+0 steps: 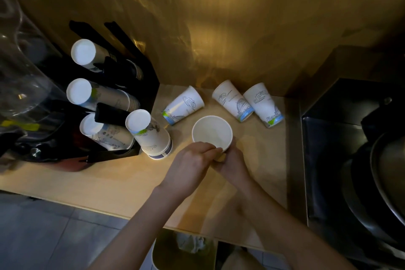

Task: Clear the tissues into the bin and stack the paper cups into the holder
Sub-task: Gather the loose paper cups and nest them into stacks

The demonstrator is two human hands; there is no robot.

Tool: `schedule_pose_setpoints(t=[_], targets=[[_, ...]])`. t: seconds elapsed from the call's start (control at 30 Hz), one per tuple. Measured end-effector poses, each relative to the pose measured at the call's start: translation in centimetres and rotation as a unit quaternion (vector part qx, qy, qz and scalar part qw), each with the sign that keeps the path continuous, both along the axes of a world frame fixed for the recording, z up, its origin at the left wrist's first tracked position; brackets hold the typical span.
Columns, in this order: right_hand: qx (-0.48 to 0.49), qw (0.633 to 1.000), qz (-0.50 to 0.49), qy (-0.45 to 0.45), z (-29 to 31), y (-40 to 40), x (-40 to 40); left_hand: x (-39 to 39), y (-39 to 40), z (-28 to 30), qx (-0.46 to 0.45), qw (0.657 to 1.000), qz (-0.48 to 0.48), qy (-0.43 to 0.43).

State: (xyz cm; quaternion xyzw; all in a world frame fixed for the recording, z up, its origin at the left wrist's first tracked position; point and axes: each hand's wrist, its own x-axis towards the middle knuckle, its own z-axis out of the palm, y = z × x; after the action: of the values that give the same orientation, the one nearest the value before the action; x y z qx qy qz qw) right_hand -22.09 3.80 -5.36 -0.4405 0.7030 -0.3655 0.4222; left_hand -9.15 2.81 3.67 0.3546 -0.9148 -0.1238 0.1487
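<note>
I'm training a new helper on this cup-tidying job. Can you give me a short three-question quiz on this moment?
1. True or false: the cup held by both hands stands mouth up.
2. How many loose cups stand upside down on the counter against the back wall?
3. Where do crumpled tissues lie? A) on the counter B) in the bin below the counter edge C) in the holder

Key: 1 true; 2 three; 3 B. The left hand and right hand both grip the cup's near rim.

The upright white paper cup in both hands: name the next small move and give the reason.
Probably turn the upright white paper cup mouth-down and set it on the upside-down cup stack beside the black cup holder. Both the left hand and right hand grip it, and stored cups sit inverted.
</note>
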Motion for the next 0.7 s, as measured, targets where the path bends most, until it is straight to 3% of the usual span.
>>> schedule_pose_setpoints(t=[0.33, 0.7], targets=[[-0.026, 0.996, 0.085, -0.014, 1.6, 0.8, 7.4, 6.7, 1.8, 0.1, 0.012, 0.996, 0.087, -0.008], [0.003, 0.998, 0.063, 0.007, 1.2, 2.2, 11.2, 10.2, 2.1, -1.4, 0.056, 0.997, 0.057, 0.009]])
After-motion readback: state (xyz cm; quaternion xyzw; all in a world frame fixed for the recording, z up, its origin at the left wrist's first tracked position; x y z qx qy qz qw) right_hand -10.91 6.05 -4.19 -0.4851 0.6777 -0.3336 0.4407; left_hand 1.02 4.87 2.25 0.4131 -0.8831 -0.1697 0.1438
